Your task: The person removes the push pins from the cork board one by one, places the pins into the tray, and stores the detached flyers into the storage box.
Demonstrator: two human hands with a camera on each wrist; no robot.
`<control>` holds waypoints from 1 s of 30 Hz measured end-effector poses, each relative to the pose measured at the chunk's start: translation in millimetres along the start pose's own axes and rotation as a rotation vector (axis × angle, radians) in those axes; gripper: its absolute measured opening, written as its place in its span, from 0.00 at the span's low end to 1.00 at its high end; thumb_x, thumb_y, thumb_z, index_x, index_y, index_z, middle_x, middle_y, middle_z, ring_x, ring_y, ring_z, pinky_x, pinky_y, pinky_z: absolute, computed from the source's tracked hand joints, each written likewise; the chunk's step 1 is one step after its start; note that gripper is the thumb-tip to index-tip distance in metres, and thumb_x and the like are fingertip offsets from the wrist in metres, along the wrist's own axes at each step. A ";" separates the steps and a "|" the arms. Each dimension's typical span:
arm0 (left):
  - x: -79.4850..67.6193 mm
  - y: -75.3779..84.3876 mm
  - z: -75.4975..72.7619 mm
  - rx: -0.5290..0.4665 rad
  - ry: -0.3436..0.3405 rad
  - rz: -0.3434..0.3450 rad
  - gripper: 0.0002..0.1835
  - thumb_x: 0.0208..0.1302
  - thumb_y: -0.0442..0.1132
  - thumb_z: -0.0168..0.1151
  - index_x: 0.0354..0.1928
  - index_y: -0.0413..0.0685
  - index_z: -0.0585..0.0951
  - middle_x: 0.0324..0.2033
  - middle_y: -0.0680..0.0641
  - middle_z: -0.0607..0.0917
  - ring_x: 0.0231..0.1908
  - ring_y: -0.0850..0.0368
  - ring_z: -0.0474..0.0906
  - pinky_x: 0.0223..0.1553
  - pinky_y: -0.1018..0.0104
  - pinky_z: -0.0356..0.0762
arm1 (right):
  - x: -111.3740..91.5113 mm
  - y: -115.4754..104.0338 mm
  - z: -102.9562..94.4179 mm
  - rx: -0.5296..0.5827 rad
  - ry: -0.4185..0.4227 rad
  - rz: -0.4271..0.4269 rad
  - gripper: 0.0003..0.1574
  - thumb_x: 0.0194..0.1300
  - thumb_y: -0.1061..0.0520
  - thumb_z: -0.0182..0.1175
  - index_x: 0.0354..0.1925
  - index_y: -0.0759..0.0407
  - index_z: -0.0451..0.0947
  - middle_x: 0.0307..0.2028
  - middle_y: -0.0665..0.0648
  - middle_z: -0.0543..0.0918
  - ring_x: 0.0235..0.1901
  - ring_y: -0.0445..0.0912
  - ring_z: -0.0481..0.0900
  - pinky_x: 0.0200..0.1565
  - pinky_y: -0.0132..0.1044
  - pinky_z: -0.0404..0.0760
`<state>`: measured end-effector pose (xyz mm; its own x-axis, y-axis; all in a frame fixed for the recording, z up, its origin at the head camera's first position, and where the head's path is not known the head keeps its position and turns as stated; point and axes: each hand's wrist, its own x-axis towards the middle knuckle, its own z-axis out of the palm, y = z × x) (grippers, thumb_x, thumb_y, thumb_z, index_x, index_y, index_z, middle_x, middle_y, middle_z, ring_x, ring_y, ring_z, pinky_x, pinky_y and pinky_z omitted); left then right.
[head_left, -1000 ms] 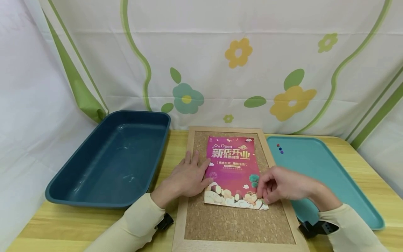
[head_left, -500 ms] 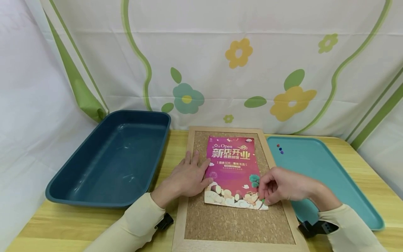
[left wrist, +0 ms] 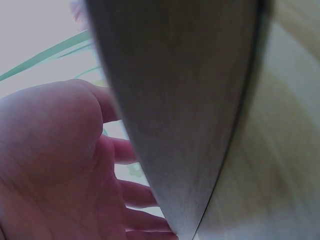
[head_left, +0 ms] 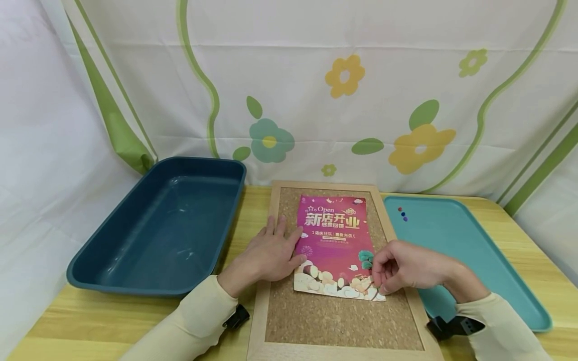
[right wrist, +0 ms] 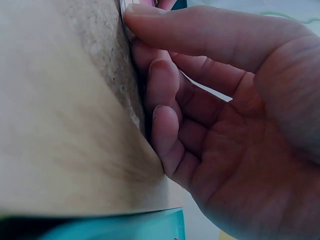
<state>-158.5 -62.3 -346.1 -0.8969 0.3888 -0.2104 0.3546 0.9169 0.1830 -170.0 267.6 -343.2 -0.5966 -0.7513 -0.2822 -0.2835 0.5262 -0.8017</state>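
Observation:
A pink-and-purple flyer (head_left: 334, 245) lies on a wood-framed cork board (head_left: 343, 323). My left hand (head_left: 273, 253) rests at the flyer's left side with its fingers straight, over the board's left frame; the left wrist view shows its palm (left wrist: 55, 145) beside the frame's edge. My right hand (head_left: 402, 265) is at the flyer's lower right corner, thumb and index finger pinched together and pressed down there. The fingertips hide the small green push pin between them. In the right wrist view the other fingers (right wrist: 165, 125) curl against the cork.
Left of the board stands a deep dark blue tub (head_left: 153, 240). A shallow teal tray (head_left: 451, 240) lies to the right, with several tiny coloured push pins (head_left: 402, 214) near its far left corner. Behind everything hangs a white flowered curtain (head_left: 298, 90).
The hands stay almost in place. A green spot seen at the right fingertips earlier is now hidden beneath them. The whole head view shifts very slightly.

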 end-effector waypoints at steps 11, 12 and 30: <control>3.0 0.9 0.9 0.001 -0.002 0.019 0.39 0.81 0.61 0.51 0.85 0.53 0.58 0.84 0.30 0.52 0.83 0.27 0.44 0.82 0.40 0.58 | -5.4 4.7 -0.3 0.021 -0.024 -0.070 0.03 0.67 0.61 0.72 0.36 0.53 0.87 0.30 0.54 0.84 0.24 0.31 0.72 0.27 0.30 0.78; 3.1 1.2 0.6 0.005 -0.006 0.022 0.39 0.81 0.61 0.51 0.85 0.53 0.58 0.84 0.30 0.51 0.84 0.27 0.43 0.82 0.39 0.57 | -6.4 5.1 -0.5 0.025 -0.029 -0.082 0.03 0.67 0.61 0.71 0.36 0.54 0.87 0.30 0.56 0.84 0.25 0.31 0.72 0.26 0.30 0.78; 2.9 -0.5 2.6 0.005 -0.001 -0.006 0.40 0.79 0.61 0.53 0.85 0.54 0.58 0.84 0.31 0.51 0.83 0.27 0.44 0.82 0.40 0.58 | -6.9 4.4 -8.6 -0.007 0.145 -0.050 0.03 0.71 0.59 0.69 0.37 0.53 0.86 0.33 0.54 0.86 0.27 0.39 0.78 0.31 0.34 0.82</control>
<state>-160.6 -61.4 -349.3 -0.8988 0.3835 -0.2121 0.3508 0.9197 0.1766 -173.6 278.5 -340.3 -0.6838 -0.7113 -0.1628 -0.3201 0.4929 -0.8091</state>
